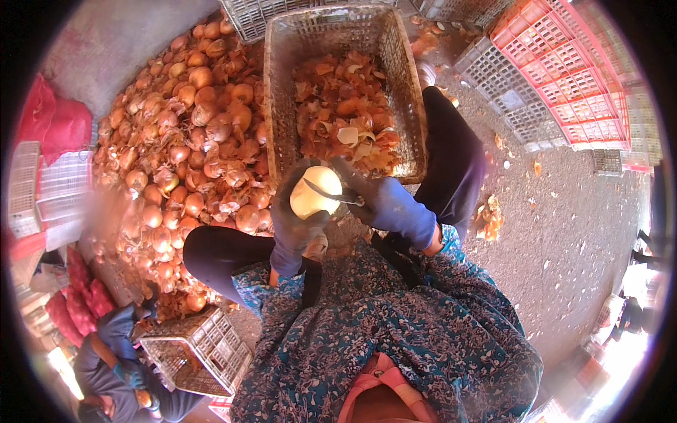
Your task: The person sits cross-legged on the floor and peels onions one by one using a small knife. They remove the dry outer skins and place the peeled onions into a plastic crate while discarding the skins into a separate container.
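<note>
A pale peeled onion (pixel 313 201) rests in my gloved left hand (pixel 296 222), its fingers wrapped around the left side. My right hand (pixel 378 198), in a blue glove with dark fingers, grips a small knife (pixel 330 194) whose curved blade lies across the front of the onion. Just beyond both hands stands a dirty plastic crate (pixel 275 100) between my legs. Loose onion skins (pixel 344 116) cover its bottom. To the left spreads a large heap of unpeeled brown onions (pixel 195 127), reaching close to my left knee.
A co-worker (pixel 119 365) sits at lower left beside a tilted plastic crate (pixel 211 343). Red mesh sacks (pixel 79 296) lie behind. Pink crates (pixel 571 79) and grey crates (pixel 508 95) line the upper right. Scraps of skin (pixel 491 219) litter the concrete floor (pixel 571 222).
</note>
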{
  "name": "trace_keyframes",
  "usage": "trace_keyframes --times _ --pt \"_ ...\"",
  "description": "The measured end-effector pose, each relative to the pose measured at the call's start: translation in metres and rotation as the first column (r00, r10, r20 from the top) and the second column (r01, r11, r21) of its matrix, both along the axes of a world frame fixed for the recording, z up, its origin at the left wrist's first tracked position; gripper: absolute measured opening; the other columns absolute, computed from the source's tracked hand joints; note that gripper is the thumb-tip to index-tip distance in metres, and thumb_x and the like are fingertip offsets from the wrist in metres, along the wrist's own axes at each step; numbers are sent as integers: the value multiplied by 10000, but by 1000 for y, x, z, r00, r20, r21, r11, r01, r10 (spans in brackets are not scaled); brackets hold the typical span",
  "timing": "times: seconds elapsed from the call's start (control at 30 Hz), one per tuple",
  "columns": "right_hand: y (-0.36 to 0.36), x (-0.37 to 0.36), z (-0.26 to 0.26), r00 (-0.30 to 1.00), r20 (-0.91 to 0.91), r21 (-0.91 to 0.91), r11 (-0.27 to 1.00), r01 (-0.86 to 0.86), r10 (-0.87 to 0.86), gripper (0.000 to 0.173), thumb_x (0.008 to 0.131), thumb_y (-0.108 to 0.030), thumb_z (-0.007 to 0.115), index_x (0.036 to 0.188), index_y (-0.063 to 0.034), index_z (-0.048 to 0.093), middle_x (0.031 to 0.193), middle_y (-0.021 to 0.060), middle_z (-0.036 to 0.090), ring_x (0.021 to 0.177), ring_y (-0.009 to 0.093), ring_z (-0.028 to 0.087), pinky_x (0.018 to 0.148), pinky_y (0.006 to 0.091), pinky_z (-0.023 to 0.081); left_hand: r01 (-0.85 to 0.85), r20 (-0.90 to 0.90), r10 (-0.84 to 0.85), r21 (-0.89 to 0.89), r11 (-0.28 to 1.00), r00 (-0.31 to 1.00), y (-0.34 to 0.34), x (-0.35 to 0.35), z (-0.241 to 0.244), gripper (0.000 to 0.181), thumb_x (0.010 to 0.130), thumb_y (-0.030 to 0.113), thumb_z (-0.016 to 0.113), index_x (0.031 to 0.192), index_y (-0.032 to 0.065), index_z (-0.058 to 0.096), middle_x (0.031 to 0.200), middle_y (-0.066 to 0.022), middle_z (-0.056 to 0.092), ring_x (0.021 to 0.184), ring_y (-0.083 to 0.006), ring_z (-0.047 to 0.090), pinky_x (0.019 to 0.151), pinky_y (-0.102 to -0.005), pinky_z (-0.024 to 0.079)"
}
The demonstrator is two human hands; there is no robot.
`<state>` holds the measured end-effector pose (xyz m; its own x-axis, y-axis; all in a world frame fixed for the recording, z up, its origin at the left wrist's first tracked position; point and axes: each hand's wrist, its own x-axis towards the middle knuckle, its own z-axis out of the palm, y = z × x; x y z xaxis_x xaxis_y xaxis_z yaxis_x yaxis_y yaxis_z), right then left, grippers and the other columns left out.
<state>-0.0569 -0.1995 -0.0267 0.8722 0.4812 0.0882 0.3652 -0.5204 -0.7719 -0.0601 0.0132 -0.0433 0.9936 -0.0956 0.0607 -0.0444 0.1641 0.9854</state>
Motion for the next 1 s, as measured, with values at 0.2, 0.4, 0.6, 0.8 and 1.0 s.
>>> trace_keyframes --times 0.2,0.4,0.6,0.8,1.0 --pt "8 4 8 998 19 -91 994 67 -66 870 798 -170 690 1545 -120 248 757 210 647 661 394 650 601 464 523 46 -4 -46 54 997 999 -6 -5 12 862 643 133 841 1390 -26 441 1312 -157 582 1183 -252 590 1009 -386 495" --pt "-4 14 -17 989 138 -14 998 57 -55 869 802 -201 703 1551 -170 262 780 195 651 644 364 649 587 425 522 113 19 -112 -59 992 994 -7 -4 5 851 622 103 832 1379 -22 464 1330 -161 561 1208 -267 573 1011 -390 488" --pt "-19 21 -38 972 47 -49 971 234 -232 797 840 -177 705 1532 -141 312 789 189 672 666 316 672 628 407 526 144 67 -140 -70 987 988 -1 -4 -1 865 633 200 855 1371 -44 475 1338 -171 552 1245 -280 546 1024 -406 471" --pt "-25 23 -62 893 -276 186 892 412 -355 672 938 -304 614 1495 -40 346 833 163 690 635 262 651 605 360 526 -25 203 16 42 999 979 -2 -1 19 892 663 109 867 1407 -17 391 1354 -180 533 1224 -288 560 1014 -394 493" --pt "20 -18 -40 678 -582 812 363 457 449 681 964 -614 470 1451 -140 416 745 7 604 491 89 465 460 242 395 47 206 -124 343 938 971 -8 -4 26 1071 661 117 885 1514 19 245 1509 -178 386 1342 -301 460 1083 -420 434"
